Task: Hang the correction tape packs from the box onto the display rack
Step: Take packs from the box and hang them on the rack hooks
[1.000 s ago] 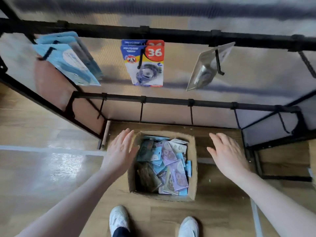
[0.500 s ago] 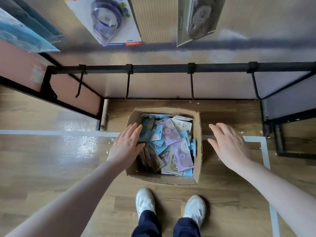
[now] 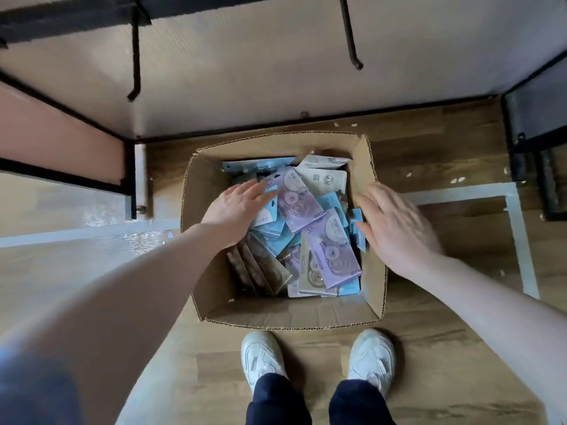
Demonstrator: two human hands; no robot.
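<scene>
Shoes [image 3: 319, 360] and dark trouser legs [image 3: 319, 400] are showing at the near edge, toes almost touching the cardboard box [image 3: 288, 314] on the wood floor [image 3: 445, 348].

The packs [image 3: 306, 228] are lying loose in the box, purple, blue and cream cards overlapping at all angles.

Left hand [image 3: 236, 210] is reaching into the box, fingers straight and together, lying flat on a blue pack and gripping nothing. Right hand [image 3: 395, 228] is hovering over the right wall, fingers extended, holding nothing.

Handling, as judged: packs are looking light, stiff-carded, with slick plastic blisters likely to slide over one another. Best pinched at a card edge near the hang hole, one at a time.

Farther off, two bare hooks [image 3: 352, 41] are hanging from the rack [image 3: 67, 16].

Hard to make out: depth of the pile, print on the cards, the left fingertips' exact contact. The rack's upper rows are cut off.
</scene>
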